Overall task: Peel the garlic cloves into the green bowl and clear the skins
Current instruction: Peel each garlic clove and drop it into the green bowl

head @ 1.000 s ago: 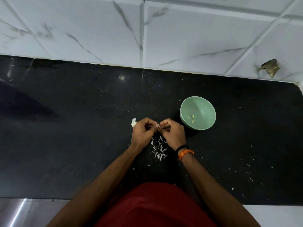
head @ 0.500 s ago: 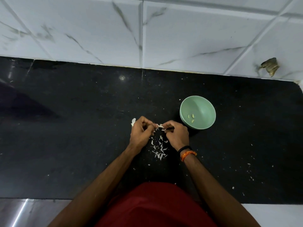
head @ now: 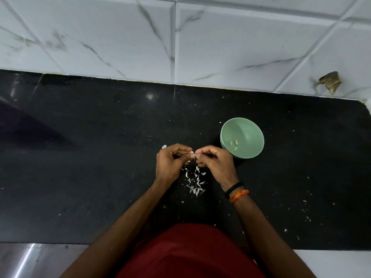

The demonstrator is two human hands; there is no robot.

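Two hands, left hand (head: 170, 162) and right hand (head: 215, 163), have closed together beside the green bowl (head: 242, 125), both pinching a mostly hidden garlic clove (head: 192, 153).

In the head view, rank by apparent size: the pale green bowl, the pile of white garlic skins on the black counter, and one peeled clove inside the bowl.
1. Pale green bowl
2. Pile of white garlic skins
3. Peeled clove, a small speck in the bowl
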